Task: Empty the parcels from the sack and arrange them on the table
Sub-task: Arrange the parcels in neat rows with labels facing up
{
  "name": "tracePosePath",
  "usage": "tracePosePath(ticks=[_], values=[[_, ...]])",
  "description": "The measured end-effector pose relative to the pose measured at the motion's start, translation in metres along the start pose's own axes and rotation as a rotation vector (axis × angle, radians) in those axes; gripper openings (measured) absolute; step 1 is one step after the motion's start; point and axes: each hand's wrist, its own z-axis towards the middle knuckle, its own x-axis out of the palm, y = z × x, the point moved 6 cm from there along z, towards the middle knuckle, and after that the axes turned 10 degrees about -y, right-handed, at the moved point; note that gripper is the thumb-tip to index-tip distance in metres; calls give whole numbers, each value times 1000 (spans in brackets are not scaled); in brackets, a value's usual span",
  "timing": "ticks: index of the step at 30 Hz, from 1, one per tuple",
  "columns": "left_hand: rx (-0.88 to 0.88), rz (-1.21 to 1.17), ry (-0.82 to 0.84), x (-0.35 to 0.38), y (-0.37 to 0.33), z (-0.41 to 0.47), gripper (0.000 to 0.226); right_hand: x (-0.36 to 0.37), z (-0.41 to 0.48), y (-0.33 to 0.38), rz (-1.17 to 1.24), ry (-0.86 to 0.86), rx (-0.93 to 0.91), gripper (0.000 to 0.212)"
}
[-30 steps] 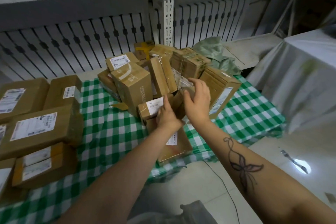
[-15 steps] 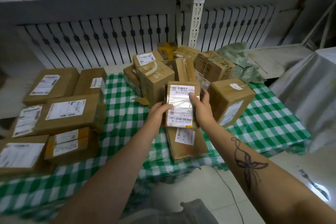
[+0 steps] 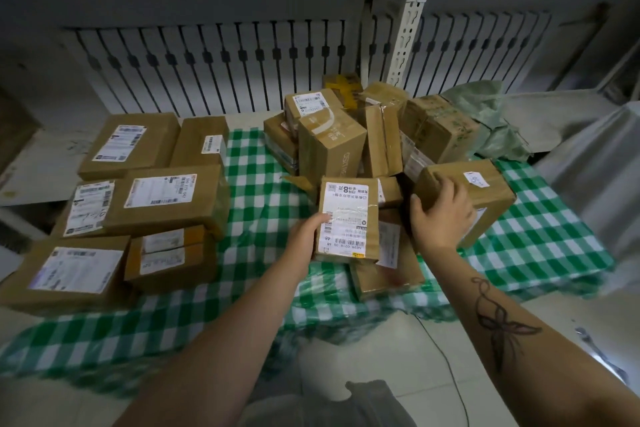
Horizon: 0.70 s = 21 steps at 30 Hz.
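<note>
A small brown parcel (image 3: 349, 218) with a white label facing me is held at its left edge by my left hand (image 3: 308, 236), above the green checked tablecloth (image 3: 263, 218). My right hand (image 3: 441, 215) grips the near left corner of a larger brown box (image 3: 485, 184) on the right of the table. Behind them lies a jumbled heap of brown parcels (image 3: 332, 146). The crumpled green sack (image 3: 485, 121) rests at the back right. Several parcels (image 3: 162, 198) lie in neat rows on the left.
A flat parcel (image 3: 384, 274) lies at the table's front edge under the held one. A white shelf post (image 3: 412, 14) and slatted panel stand behind. A grey-draped object (image 3: 595, 177) is at the right. Tiled floor and a cable lie below.
My right hand let go of the small labelled parcel and moved right onto the larger box. My left hand alone keeps the small parcel, now lower and further left.
</note>
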Motion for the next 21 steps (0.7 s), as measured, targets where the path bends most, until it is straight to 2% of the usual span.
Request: tracePosePath(ticks=[2, 9, 11, 13, 15, 17, 21], values=[[-19, -25, -4, 4, 2, 0, 18, 3, -1, -5, -29, 46, -39, 48], [-48, -72, -26, 11, 8, 4, 21, 5, -17, 17, 109, 4, -252, 42], [-53, -84, -47, 7, 9, 6, 19, 15, -29, 31, 206, 130, -292, 45], [-67, -96, -83, 0, 11, 9, 18, 34, -47, 43, 389, 434, -183, 51], [-72, -109, -112, -10, 11, 11, 18, 53, -69, 56, 671, 717, 94, 67], [-61, -137, -146, -23, 10, 13, 18, 67, -81, 65, 805, 826, 311, 80], [-28, -136, -210, -57, 10, 15, 18, 90, -96, 75, 683, 883, 362, 69]])
